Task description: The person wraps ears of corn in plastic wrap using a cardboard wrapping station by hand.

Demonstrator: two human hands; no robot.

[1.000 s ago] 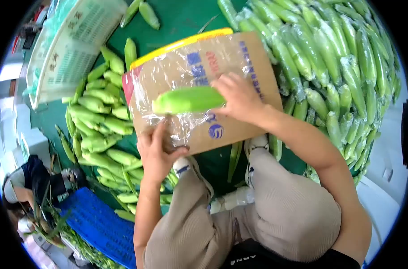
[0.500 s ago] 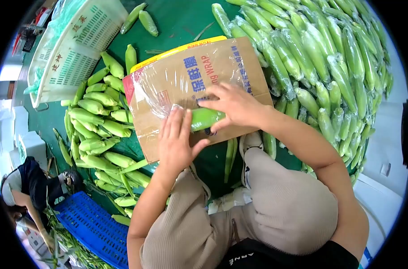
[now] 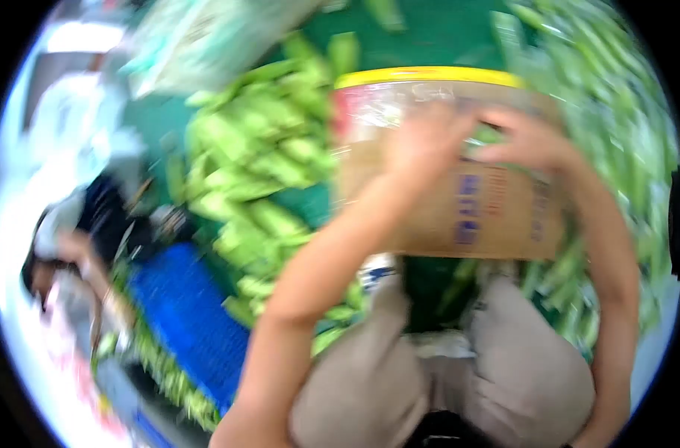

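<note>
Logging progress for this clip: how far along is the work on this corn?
Looks done: the glossy corn pile at right, apparently film-wrapped, though blurred. In hand: one ear in the right hand, left hand beside it, over the cardboard box. Left to do: the sizable, seemingly bare pile at left.

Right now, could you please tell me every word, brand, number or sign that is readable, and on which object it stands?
No text is readable; the picture is blurred.
Brown rectangular cardboard panel, large blue characters: too blurred.
Same panel, red lettering: too blurred.
Same panel, smaller blue marks towards the right edge: too blurred.
Bright yellow strip along the far edge: nothing legible.
</note>
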